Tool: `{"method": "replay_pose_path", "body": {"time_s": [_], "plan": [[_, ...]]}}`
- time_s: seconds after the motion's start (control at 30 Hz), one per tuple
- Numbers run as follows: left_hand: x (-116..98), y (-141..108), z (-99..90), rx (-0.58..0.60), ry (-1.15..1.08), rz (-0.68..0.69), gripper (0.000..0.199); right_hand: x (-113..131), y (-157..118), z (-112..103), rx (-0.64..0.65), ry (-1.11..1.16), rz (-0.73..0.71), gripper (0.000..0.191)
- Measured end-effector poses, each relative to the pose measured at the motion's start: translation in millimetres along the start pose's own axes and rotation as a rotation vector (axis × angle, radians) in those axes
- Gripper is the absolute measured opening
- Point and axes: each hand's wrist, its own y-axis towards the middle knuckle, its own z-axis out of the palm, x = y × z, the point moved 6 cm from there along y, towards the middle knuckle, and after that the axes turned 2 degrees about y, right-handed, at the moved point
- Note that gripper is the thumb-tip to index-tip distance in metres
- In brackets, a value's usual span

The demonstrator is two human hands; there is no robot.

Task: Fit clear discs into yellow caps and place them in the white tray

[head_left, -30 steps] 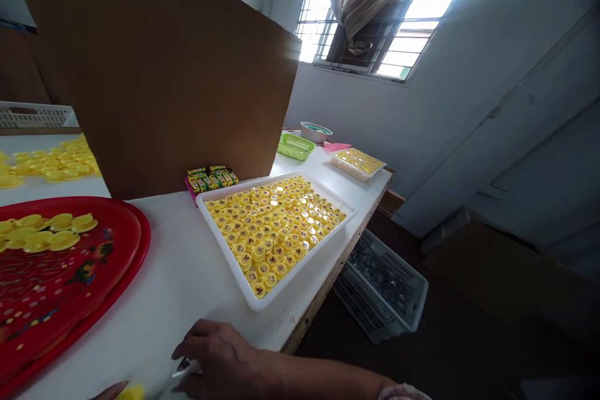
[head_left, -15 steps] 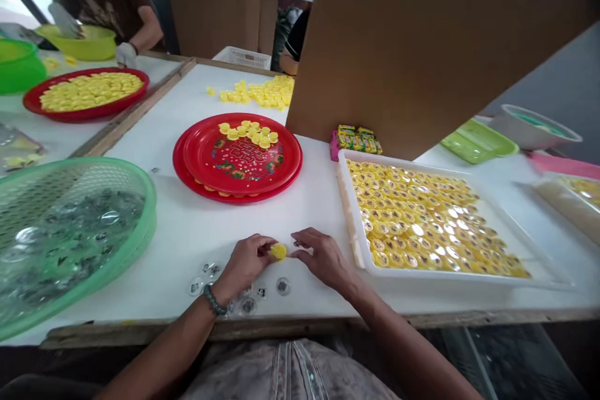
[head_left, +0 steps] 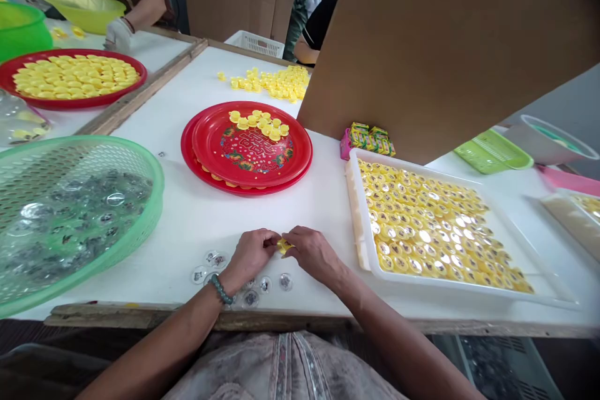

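Note:
Near the table's front edge, my left hand [head_left: 250, 254] pinches a small yellow piece [head_left: 284, 246] from the left. My right hand [head_left: 315, 254] closes on the same piece from the right, its fingers partly covering it. Several clear discs with dark prints [head_left: 250, 298] lie on the table below and beside my left wrist. Beyond my hands, a red plate [head_left: 220, 162] stacked on another holds several yellow pieces [head_left: 266, 126]. To the right, a white tray [head_left: 351, 200] holds rows of yellow pieces topped with printed discs.
A green basket [head_left: 157, 200] of clear discs stands at the left. A brown cardboard panel [head_left: 435, 44] rises behind the tray, with small packets [head_left: 372, 139] at its base. Across the table, a person's gloved hand [head_left: 119, 35] is beside another red plate [head_left: 135, 82].
My right hand has moved in to the yellow piece and now holds it with my left. The view has shifted slightly. The other person's far hand has moved away from the yellow bowl.

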Motion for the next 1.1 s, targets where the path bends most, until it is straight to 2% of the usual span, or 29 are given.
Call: {"method": "replay_pose_path", "body": {"time_s": [0.2,0.33,0.5,0.7,0.83,0.97,1.1], "plan": [[1.8,-0.6,-1.5,-0.009,-0.071,-0.043,0.020,-0.5,6.3,0.6,0.057,-0.050,-0.075,0.004],[3.9,-0.1,-1.3,-0.001,-0.085,-0.050,0.019,-3.0,10.8,-1.2,0.085,-0.060,-0.015,0.012],[12.1,3.1,6.3,0.080,-0.239,-0.117,0.020,-5.1,10.8,-1.5,0.107,-0.066,0.061,0.017],[25.1,9.7,12.7,0.020,-0.220,-0.217,0.022,-7.5,8.9,0.4,0.113,-0.010,0.063,0.017],[31.4,12.2,14.2,0.023,-0.277,-0.316,0.024,-6.3,10.5,0.5,0.119,-0.032,0.055,0.016],[25.2,10.1,12.3,0.057,-0.289,-0.354,0.027,-4.1,2.9,1.4,0.069,-0.028,0.013,0.015],[22.3,5.6,10.0,0.074,-0.299,-0.396,0.035,-4.2,-16.2,0.6,-0.088,0.005,-0.023,0.014]]}}
